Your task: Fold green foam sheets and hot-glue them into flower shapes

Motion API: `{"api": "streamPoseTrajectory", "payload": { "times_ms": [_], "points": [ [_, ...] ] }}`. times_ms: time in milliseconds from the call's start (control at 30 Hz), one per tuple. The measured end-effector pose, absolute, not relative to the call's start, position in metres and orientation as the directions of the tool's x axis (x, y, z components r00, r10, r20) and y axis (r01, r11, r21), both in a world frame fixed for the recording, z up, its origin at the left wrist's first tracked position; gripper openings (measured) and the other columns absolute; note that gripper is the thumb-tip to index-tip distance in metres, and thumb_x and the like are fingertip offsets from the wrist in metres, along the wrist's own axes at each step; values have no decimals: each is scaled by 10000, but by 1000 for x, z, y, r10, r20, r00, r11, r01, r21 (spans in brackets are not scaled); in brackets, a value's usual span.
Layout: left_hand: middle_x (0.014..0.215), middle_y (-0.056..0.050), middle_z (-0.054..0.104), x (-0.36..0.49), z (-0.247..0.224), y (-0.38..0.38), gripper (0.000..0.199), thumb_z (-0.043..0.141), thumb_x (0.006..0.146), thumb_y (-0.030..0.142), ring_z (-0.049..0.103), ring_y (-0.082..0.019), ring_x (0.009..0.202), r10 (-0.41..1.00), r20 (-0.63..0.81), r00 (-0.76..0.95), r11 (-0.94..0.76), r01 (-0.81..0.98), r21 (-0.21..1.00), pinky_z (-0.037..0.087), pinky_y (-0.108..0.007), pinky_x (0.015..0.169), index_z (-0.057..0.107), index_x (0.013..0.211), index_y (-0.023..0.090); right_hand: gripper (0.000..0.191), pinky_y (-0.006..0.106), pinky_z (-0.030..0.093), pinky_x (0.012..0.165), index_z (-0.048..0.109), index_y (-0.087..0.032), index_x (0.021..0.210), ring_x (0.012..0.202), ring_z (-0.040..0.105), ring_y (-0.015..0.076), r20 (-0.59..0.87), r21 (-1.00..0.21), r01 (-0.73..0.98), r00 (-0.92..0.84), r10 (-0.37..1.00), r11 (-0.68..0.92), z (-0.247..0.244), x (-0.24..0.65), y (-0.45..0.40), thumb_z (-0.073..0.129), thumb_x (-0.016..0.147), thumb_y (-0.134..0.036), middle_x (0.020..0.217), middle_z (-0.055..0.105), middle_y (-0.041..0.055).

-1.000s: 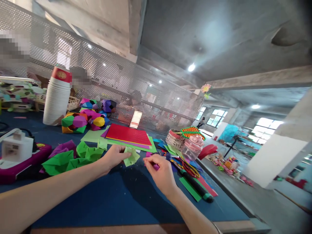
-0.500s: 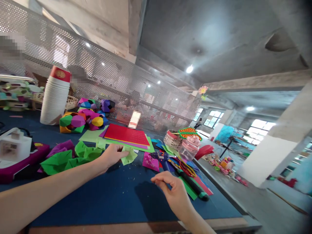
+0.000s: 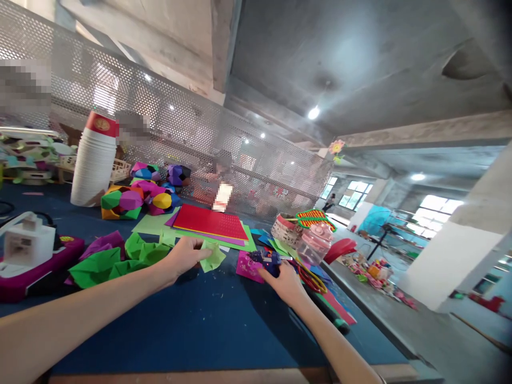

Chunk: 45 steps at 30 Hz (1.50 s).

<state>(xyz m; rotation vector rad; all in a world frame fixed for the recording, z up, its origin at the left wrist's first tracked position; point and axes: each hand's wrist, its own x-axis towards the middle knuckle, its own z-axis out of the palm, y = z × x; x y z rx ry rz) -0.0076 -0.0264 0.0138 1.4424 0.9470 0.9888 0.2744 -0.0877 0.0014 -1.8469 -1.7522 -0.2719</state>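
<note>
My left hand [image 3: 184, 262] pinches a light green folded paper piece [image 3: 213, 256] above the blue table mat. To its right, my right hand [image 3: 285, 280] has its fingers around the handle of a dark blue hot glue gun [image 3: 269, 260]; the handle is mostly hidden behind the hand. The gun's nozzle points left over a magenta paper square [image 3: 247, 268] marked with pale specks. Left of my left hand lie bright green folded paper pieces [image 3: 146, 249] and a purple one [image 3: 104, 246].
Coloured sheets with a red one [image 3: 212, 223] on top lie behind my hands. Stacked paper cups [image 3: 94, 165] and paper balls [image 3: 122, 201] stand back left. A clear pink-lidded bottle [image 3: 316, 242], scissors [image 3: 312, 278] and a black-handled tool [image 3: 340, 322] are at the right, near the table edge.
My right hand has moved forward and right from above the bare mat to the glue gun and closed around its handle. The left hand still holds the light green paper piece.
</note>
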Motion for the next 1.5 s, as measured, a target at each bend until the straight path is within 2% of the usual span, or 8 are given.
{"api": "streamPoseTrajectory", "payload": {
  "times_ms": [167,300,400,533,700,900,1067,1500],
  "points": [
    [602,-9,675,-10,14,-26,84,635,671,211,596,-125,544,945,63,322,-60,-19,998,446,-216,512,683,671,142,362,325,449,591,657,-154,757,664,634,254,435,-301,953,124,892,14,16,248,-73,516,839,-477,658,645,80],
    [593,-6,673,-11,10,-20,66,637,665,193,604,-129,542,952,74,298,-65,-38,997,464,-217,513,661,631,142,348,289,433,564,627,-183,727,601,594,196,558,-336,893,-68,827,301,36,211,-74,479,885,-456,631,626,30],
    [593,-3,673,-13,11,-15,43,642,652,177,612,-134,546,958,79,276,-69,-45,997,473,-221,513,663,643,140,293,298,456,607,626,-191,785,668,603,196,644,-254,855,-199,739,452,38,190,-73,488,896,-425,722,648,38],
    [558,1,657,-16,14,-12,69,626,652,153,593,-124,510,968,90,234,-89,-15,996,454,-215,496,639,585,142,182,353,479,757,599,-194,939,847,606,224,752,-86,831,-308,583,550,23,184,-69,531,882,-354,910,652,76],
    [573,17,651,-17,10,-8,85,602,666,193,568,-107,519,951,155,266,-167,22,986,420,-198,495,661,622,151,136,368,476,757,538,-195,895,815,571,225,751,-16,817,-371,547,576,11,193,-71,555,869,-328,836,608,71],
    [444,59,500,-18,5,-5,147,589,652,271,424,-86,435,935,238,262,-293,196,936,287,-201,439,593,559,157,124,363,451,741,503,-201,862,790,547,217,714,1,818,-403,572,575,13,193,-76,531,886,-320,800,583,55],
    [457,59,466,-18,2,-3,190,558,649,314,397,-91,464,906,311,286,-384,252,888,254,-208,456,574,537,162,135,365,436,757,507,-202,870,803,552,222,687,16,838,-405,603,545,11,193,-77,525,890,-334,812,590,59],
    [441,68,376,-17,1,-3,247,561,652,340,333,-89,464,904,311,292,-394,291,872,215,-227,468,479,483,179,134,376,451,779,520,-194,877,821,555,224,691,8,838,-399,603,546,10,191,-79,519,895,-327,829,602,68]
  ]
}}
